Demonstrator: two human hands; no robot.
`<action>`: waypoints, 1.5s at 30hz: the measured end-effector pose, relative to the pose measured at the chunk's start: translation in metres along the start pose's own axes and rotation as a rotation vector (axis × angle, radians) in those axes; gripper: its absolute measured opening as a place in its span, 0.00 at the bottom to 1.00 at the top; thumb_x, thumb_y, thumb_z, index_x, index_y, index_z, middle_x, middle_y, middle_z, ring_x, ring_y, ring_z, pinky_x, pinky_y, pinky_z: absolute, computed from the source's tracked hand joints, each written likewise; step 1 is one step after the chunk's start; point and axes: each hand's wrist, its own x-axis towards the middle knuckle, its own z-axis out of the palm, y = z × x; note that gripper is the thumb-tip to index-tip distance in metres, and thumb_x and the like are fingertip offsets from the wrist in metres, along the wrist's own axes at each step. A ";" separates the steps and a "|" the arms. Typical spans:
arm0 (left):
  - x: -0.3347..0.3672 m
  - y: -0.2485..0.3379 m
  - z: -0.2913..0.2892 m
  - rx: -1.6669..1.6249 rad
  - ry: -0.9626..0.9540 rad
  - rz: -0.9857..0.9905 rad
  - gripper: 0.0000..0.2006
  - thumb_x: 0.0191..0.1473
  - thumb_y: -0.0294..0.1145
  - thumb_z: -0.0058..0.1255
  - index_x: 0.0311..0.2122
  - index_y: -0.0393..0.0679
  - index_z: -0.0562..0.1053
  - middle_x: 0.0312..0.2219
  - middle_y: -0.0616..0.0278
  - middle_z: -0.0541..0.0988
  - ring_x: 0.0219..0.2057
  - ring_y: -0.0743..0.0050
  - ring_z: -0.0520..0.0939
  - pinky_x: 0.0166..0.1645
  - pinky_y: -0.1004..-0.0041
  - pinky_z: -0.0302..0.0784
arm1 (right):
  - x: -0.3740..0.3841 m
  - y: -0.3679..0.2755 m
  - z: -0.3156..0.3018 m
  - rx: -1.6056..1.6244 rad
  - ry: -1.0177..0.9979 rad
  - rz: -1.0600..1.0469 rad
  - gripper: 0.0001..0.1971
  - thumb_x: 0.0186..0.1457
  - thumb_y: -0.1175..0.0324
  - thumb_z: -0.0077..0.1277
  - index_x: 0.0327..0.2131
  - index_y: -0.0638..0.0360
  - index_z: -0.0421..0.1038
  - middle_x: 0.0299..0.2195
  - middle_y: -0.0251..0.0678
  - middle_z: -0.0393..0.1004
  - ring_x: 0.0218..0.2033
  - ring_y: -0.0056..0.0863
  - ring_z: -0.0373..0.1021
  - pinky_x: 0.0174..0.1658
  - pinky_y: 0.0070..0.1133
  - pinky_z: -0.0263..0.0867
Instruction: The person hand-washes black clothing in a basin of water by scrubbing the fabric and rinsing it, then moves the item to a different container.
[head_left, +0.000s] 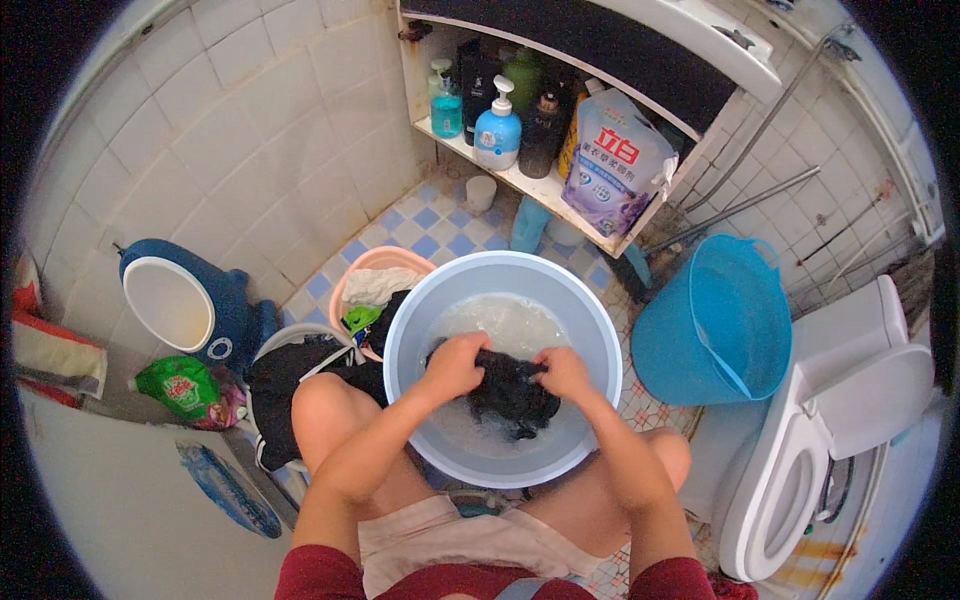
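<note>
A black cloth [512, 392] lies bunched in the cloudy water [500, 315] of a round pale-blue basin [505, 472], near the middle. Both hands have hold of it: the left hand [457, 365] is curled closed on its upper left part, the right hand [564, 374] closed on its upper right edge, the fingers bent — the cloth spans the gap between them. The basin stands between the person's knees [330, 412]. Just beyond its left rim sits a pink tub [407, 259] with clothes inside — a large blue tub [665, 335] stands to the right, near a white toilet [785, 500].
</note>
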 end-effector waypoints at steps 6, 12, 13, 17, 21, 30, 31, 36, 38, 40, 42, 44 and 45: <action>-0.007 -0.001 -0.038 -0.112 0.089 0.053 0.09 0.40 0.25 0.45 0.31 0.38 0.71 0.31 0.48 0.73 0.37 0.51 0.72 0.42 0.60 0.67 | -0.024 -0.006 -0.060 0.314 0.242 -0.079 0.13 0.36 0.65 0.61 0.27 0.61 0.73 0.20 0.39 0.70 0.22 0.30 0.68 0.27 0.24 0.63; -0.007 -0.003 -0.026 0.447 -0.148 -0.050 0.16 0.31 0.25 0.57 0.31 0.42 0.69 0.30 0.55 0.69 0.38 0.51 0.69 0.40 0.59 0.68 | -0.022 0.013 -0.062 -0.006 0.164 -0.003 0.17 0.36 0.65 0.62 0.32 0.60 0.71 0.30 0.41 0.71 0.32 0.32 0.68 0.34 0.25 0.64; -0.006 0.003 -0.023 0.502 -0.229 -0.066 0.19 0.32 0.28 0.59 0.34 0.43 0.69 0.34 0.56 0.69 0.41 0.53 0.68 0.42 0.57 0.67 | -0.021 0.023 -0.055 -0.215 0.119 -0.028 0.21 0.36 0.65 0.62 0.38 0.58 0.70 0.38 0.42 0.70 0.39 0.34 0.68 0.40 0.27 0.64; -0.009 -0.009 0.021 0.513 -0.405 -0.071 0.36 0.41 0.46 0.57 0.57 0.54 0.56 0.56 0.53 0.56 0.58 0.50 0.53 0.56 0.44 0.52 | -0.024 -0.019 -0.021 -0.410 -0.017 -0.077 0.42 0.38 0.60 0.61 0.58 0.39 0.50 0.61 0.38 0.43 0.60 0.46 0.42 0.51 0.49 0.52; -0.024 -0.020 0.061 0.654 -0.504 0.013 0.38 0.43 0.52 0.53 0.60 0.67 0.50 0.61 0.56 0.45 0.61 0.47 0.44 0.56 0.36 0.41 | -0.020 -0.016 0.020 -0.546 -0.270 -0.074 0.43 0.42 0.54 0.58 0.60 0.35 0.44 0.62 0.39 0.35 0.62 0.49 0.34 0.53 0.54 0.45; 0.000 -0.024 0.047 0.321 -0.452 -0.097 0.33 0.38 0.31 0.54 0.54 0.51 0.59 0.38 0.46 0.74 0.41 0.51 0.74 0.47 0.55 0.66 | 0.020 -0.003 0.005 -0.331 -0.596 -0.048 0.32 0.44 0.54 0.54 0.53 0.48 0.58 0.51 0.45 0.62 0.52 0.43 0.60 0.48 0.41 0.61; -0.003 -0.019 0.037 0.237 -0.334 -0.094 0.26 0.34 0.24 0.52 0.46 0.43 0.65 0.31 0.43 0.75 0.37 0.49 0.76 0.44 0.66 0.70 | 0.013 -0.005 -0.003 -0.409 -0.397 -0.062 0.26 0.43 0.58 0.55 0.47 0.53 0.64 0.41 0.44 0.71 0.43 0.38 0.69 0.45 0.32 0.64; 0.015 0.014 -0.011 -0.496 -0.179 -0.121 0.26 0.30 0.17 0.48 0.42 0.41 0.68 0.37 0.56 0.74 0.43 0.64 0.73 0.50 0.71 0.65 | -0.016 0.014 0.013 -0.495 0.095 -0.175 0.26 0.41 0.70 0.54 0.48 0.52 0.64 0.41 0.44 0.71 0.42 0.42 0.68 0.45 0.34 0.64; 0.016 -0.002 -0.021 -0.829 -0.141 0.011 0.28 0.30 0.15 0.46 0.45 0.41 0.66 0.42 0.62 0.70 0.46 0.69 0.69 0.53 0.73 0.60 | -0.015 0.013 0.015 -0.438 0.219 -0.277 0.25 0.40 0.71 0.54 0.47 0.53 0.65 0.39 0.45 0.72 0.42 0.43 0.68 0.45 0.34 0.64; 0.017 -0.006 -0.025 -0.933 -0.112 -0.011 0.29 0.29 0.14 0.46 0.46 0.41 0.65 0.43 0.62 0.69 0.47 0.70 0.68 0.54 0.74 0.59 | 0.001 0.020 0.000 0.046 -0.052 -0.136 0.21 0.39 0.71 0.55 0.42 0.56 0.69 0.37 0.49 0.72 0.40 0.47 0.68 0.44 0.33 0.63; 0.009 -0.008 -0.039 -1.031 -0.059 -0.056 0.31 0.29 0.14 0.46 0.47 0.41 0.64 0.44 0.63 0.68 0.48 0.70 0.67 0.55 0.74 0.57 | -0.006 0.000 -0.030 0.240 -0.022 -0.031 0.17 0.38 0.72 0.55 0.37 0.61 0.70 0.32 0.49 0.73 0.36 0.46 0.69 0.40 0.31 0.64; 0.009 -0.004 -0.046 -0.984 -0.061 -0.047 0.31 0.29 0.14 0.46 0.48 0.42 0.64 0.44 0.62 0.68 0.48 0.70 0.67 0.55 0.74 0.57 | -0.003 0.017 -0.039 0.394 0.197 -0.077 0.14 0.37 0.76 0.53 0.33 0.63 0.70 0.28 0.46 0.72 0.33 0.41 0.70 0.37 0.28 0.64; 0.005 -0.006 -0.048 -0.967 -0.056 -0.054 0.31 0.30 0.14 0.46 0.48 0.42 0.64 0.44 0.62 0.68 0.48 0.70 0.67 0.55 0.74 0.57 | -0.011 0.003 -0.049 0.409 0.330 -0.110 0.13 0.36 0.78 0.51 0.31 0.63 0.68 0.26 0.45 0.72 0.31 0.39 0.70 0.36 0.27 0.64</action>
